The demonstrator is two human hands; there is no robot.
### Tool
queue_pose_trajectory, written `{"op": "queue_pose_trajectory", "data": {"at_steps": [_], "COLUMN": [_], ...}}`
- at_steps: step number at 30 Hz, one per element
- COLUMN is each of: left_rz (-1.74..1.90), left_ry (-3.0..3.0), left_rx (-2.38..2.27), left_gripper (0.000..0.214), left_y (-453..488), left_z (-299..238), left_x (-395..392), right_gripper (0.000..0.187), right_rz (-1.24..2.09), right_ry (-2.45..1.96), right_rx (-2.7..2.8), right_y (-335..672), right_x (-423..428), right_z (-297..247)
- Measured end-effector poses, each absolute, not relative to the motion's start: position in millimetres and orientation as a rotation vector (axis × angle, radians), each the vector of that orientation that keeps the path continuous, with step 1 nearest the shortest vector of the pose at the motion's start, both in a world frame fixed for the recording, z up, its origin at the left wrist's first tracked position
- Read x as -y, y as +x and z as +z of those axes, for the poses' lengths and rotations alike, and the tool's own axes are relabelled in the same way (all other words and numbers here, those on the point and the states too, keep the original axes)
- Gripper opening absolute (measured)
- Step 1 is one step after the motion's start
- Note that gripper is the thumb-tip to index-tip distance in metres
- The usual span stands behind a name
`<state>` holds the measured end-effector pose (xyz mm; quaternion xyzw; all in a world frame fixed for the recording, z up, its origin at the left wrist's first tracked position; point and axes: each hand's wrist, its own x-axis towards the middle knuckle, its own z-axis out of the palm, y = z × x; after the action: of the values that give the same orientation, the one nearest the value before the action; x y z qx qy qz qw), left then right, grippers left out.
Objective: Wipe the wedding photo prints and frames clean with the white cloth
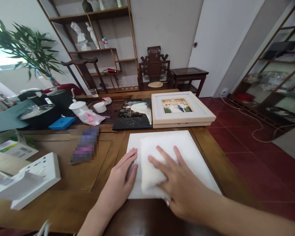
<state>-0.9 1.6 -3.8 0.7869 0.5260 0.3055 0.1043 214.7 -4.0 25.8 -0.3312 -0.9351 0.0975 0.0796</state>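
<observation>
1. Power strip (36,178): white, far left on the wooden surface (88,178). A pale, blurred object lies across its near end and cannot be identified. Items beyond it are cut off by the frame's edge.
2. Flat item (85,146): pixelated, contents unreadable.
3. Left hand (121,178): open and flat, fingers together, holding nothing. The fingertips rest at the left edge of the white board (199,157), probably to steady it against sliding. A dark sliver under the fingers may be shadow; I cannot tell.
4. White board: a rectangular panel lying flat at front centre of the surface. Whether it is a plain sheet or the back of a frame does not show. Part of its near edge is hidden under the right hand.
5. White cloth (149,157): a folded pad lying on the left half of the board, touching it.
6. Right hand (177,183): open, fingers spread, palm pressed on the cloth's near end and not closed around it. The spread seems meant to keep the pad flat. There is a small glint at the heel of the hand, too small to name.
7. Dark print (134,114) and framed photograph (182,109): side by side behind the board and apart from it, both lying flat, probably set clear of the hands.
</observation>
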Motion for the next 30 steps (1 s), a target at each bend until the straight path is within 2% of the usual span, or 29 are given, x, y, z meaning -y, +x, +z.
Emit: {"op": "queue_pose_trajectory", "data": {"at_steps": [4, 9, 14, 20, 24, 30], "left_rz": [0.888, 0.881, 0.892, 1.011, 1.016, 0.970], "left_ry": [2.319, 2.319, 2.273, 2.207, 2.173, 2.209], "left_rx": [-1.554, -1.553, -1.567, -1.629, -1.665, -1.634], "left_gripper": [0.032, 0.034, 0.038, 0.042, 0.042, 0.039], "left_y": [-0.9, -1.2, -0.7, -0.7, -1.2, -2.2], "left_z": [-3.2, -2.8, 0.0, 0.9, -0.3, -2.0], "left_x": [-1.4, -0.9, -0.2, -0.9, -1.4, -2.6], "right_gripper": [0.022, 0.034, 0.040, 0.029, 0.029, 0.022], "right_rz": [0.276, 0.377, 0.313, 0.241, 0.264, 0.369], "right_ry": [-0.855, -0.923, -1.139, -0.717, -0.480, -0.616], "right_rx": [2.881, 2.823, 2.691, 2.909, 2.964, 2.926], "right_y": [216.4, 220.4, 209.6, 201.9, 210.2, 225.3], "right_x": [28.5, 7.5, -23.3, -17.2, 3.8, 22.6], "right_z": [26.2, 32.3, 31.6, 35.1, 42.5, 49.3]}}
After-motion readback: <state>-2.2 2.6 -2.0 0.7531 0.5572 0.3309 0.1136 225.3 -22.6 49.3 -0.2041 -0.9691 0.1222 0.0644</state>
